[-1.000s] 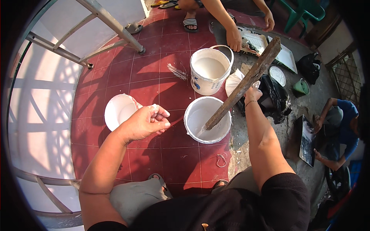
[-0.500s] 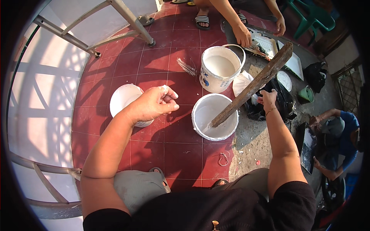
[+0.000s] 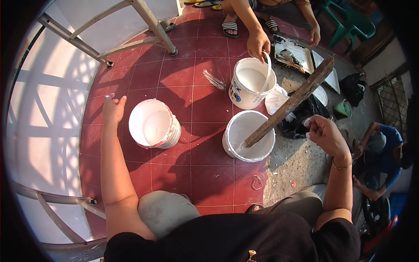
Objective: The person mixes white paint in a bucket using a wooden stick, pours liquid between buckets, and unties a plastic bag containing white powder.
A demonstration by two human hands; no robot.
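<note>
My left hand (image 3: 114,110) is empty, thumb and fingers apart, out to the left of a white bucket (image 3: 175,132) holding white paint-like liquid. My right hand (image 3: 326,134) is raised at the right, holding nothing; its fingers are loosely bent and apart, with white smears on the tips. A second bucket (image 3: 230,145), coated white inside, stands between my hands. A rough wooden stick (image 3: 293,99) leans in it, its lower end whitened. Behind it, a third bucket (image 3: 239,95) holds white liquid; another person's hand (image 3: 259,43) is at its raised handle.
Black plastic bags (image 3: 301,120), a paint tray (image 3: 288,46) and a small green pail (image 3: 343,109) lie on the rough ground at right. A metal frame (image 3: 152,24) stands at far left. Another person in blue (image 3: 388,148) crouches at right. A green chair (image 3: 352,24) is behind.
My left hand has swung left, away from above the left bucket. My right hand has drawn back toward me from the black bag. The other person's hand has moved to the far bucket's handle, now upright.
</note>
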